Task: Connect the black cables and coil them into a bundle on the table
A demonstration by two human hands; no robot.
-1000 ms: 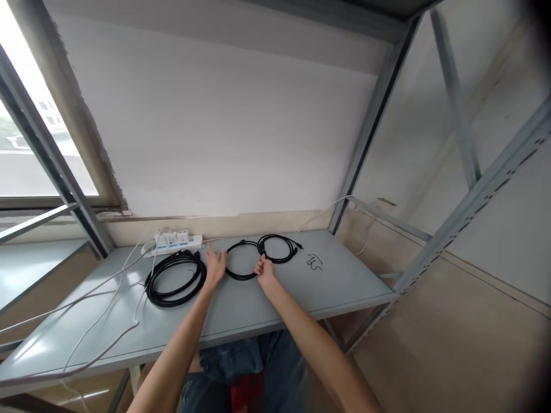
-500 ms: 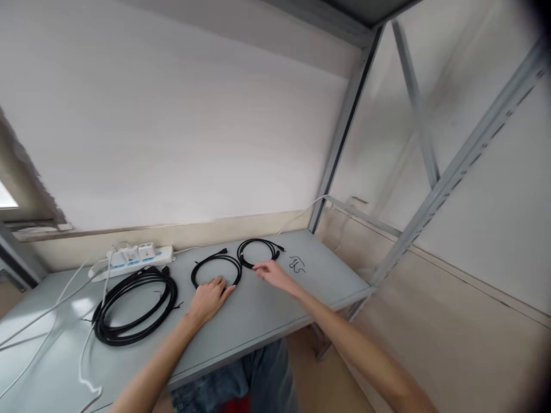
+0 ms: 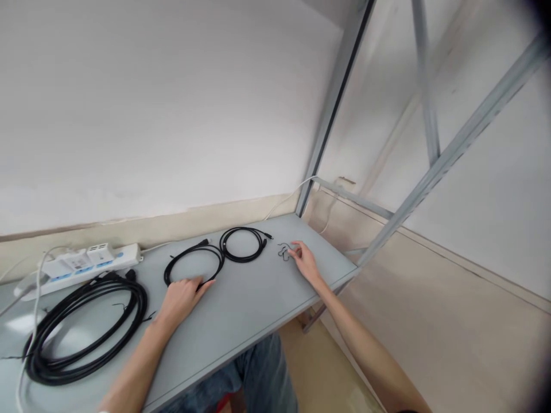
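My left hand (image 3: 183,295) lies flat, fingers stretched out, on the near edge of a thin black cable coil (image 3: 193,265) on the grey shelf (image 3: 241,312). My right hand (image 3: 305,261) reaches to the right, its fingertips touching a small tangle of thin black ties (image 3: 283,251); the fingers are apart and hold nothing. Between the hands a second small black cable coil (image 3: 243,244) lies behind and to the right of the first. A large thick black cable coil (image 3: 81,327) rests at the far left.
A white power strip (image 3: 81,263) with plugs and white cords sits along the back wall at left. Grey metal rack posts (image 3: 333,106) stand at the shelf's right end. My legs in jeans (image 3: 241,384) show below the shelf's front edge.
The view swung right. My right hand left the coils and moved right to the small black ties. My left hand settled flat on the near coil.
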